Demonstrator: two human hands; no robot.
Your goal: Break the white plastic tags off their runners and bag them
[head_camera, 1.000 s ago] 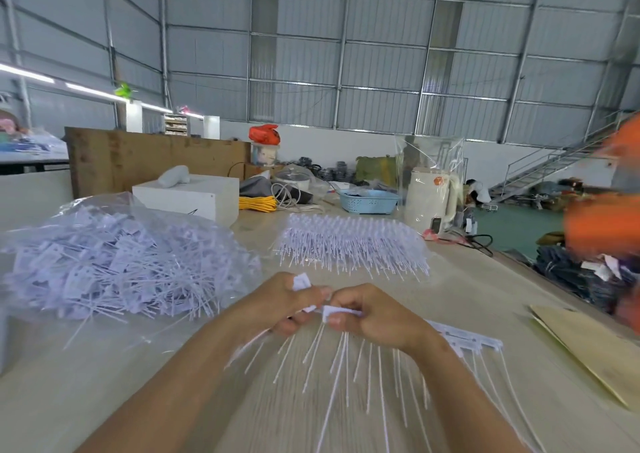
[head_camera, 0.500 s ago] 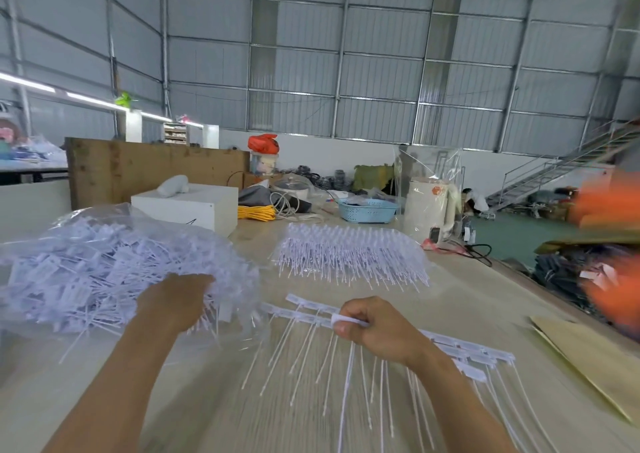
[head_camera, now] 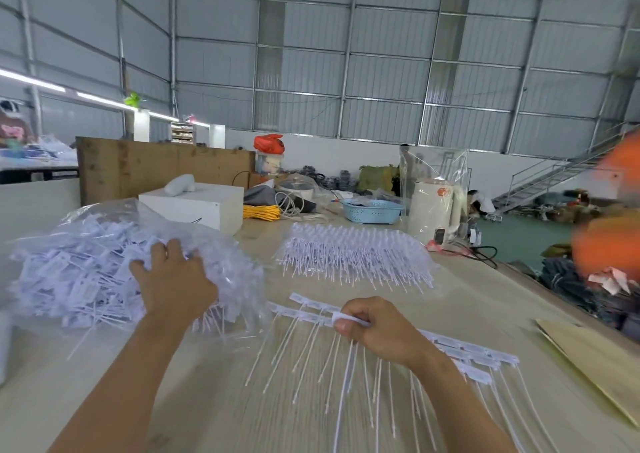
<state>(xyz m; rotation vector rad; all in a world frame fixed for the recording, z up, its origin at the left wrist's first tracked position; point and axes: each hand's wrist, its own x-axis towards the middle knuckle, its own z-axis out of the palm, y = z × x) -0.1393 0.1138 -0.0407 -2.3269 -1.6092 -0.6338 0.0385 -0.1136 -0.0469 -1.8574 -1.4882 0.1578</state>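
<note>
Left on the table (head_camera: 485, 300) sits the clear bag (head_camera: 86, 272) heaped with loose tags, the left hand (head_camera: 173, 279) on its right side. Right of it, nearer the camera, the tag runners (head_camera: 450, 345) lie flat under the right hand (head_camera: 377, 331). Behind them another tag bundle (head_camera: 353, 255); further back, box (head_camera: 194, 206), basket (head_camera: 372, 210), kettle (head_camera: 434, 210).

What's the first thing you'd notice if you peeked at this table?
A big clear bag stuffed with white tags bulges on the left, with the left hand spread flat on it. In front, the right hand pinches a tag on the strip of tags. A neat white bundle lies behind.
</note>
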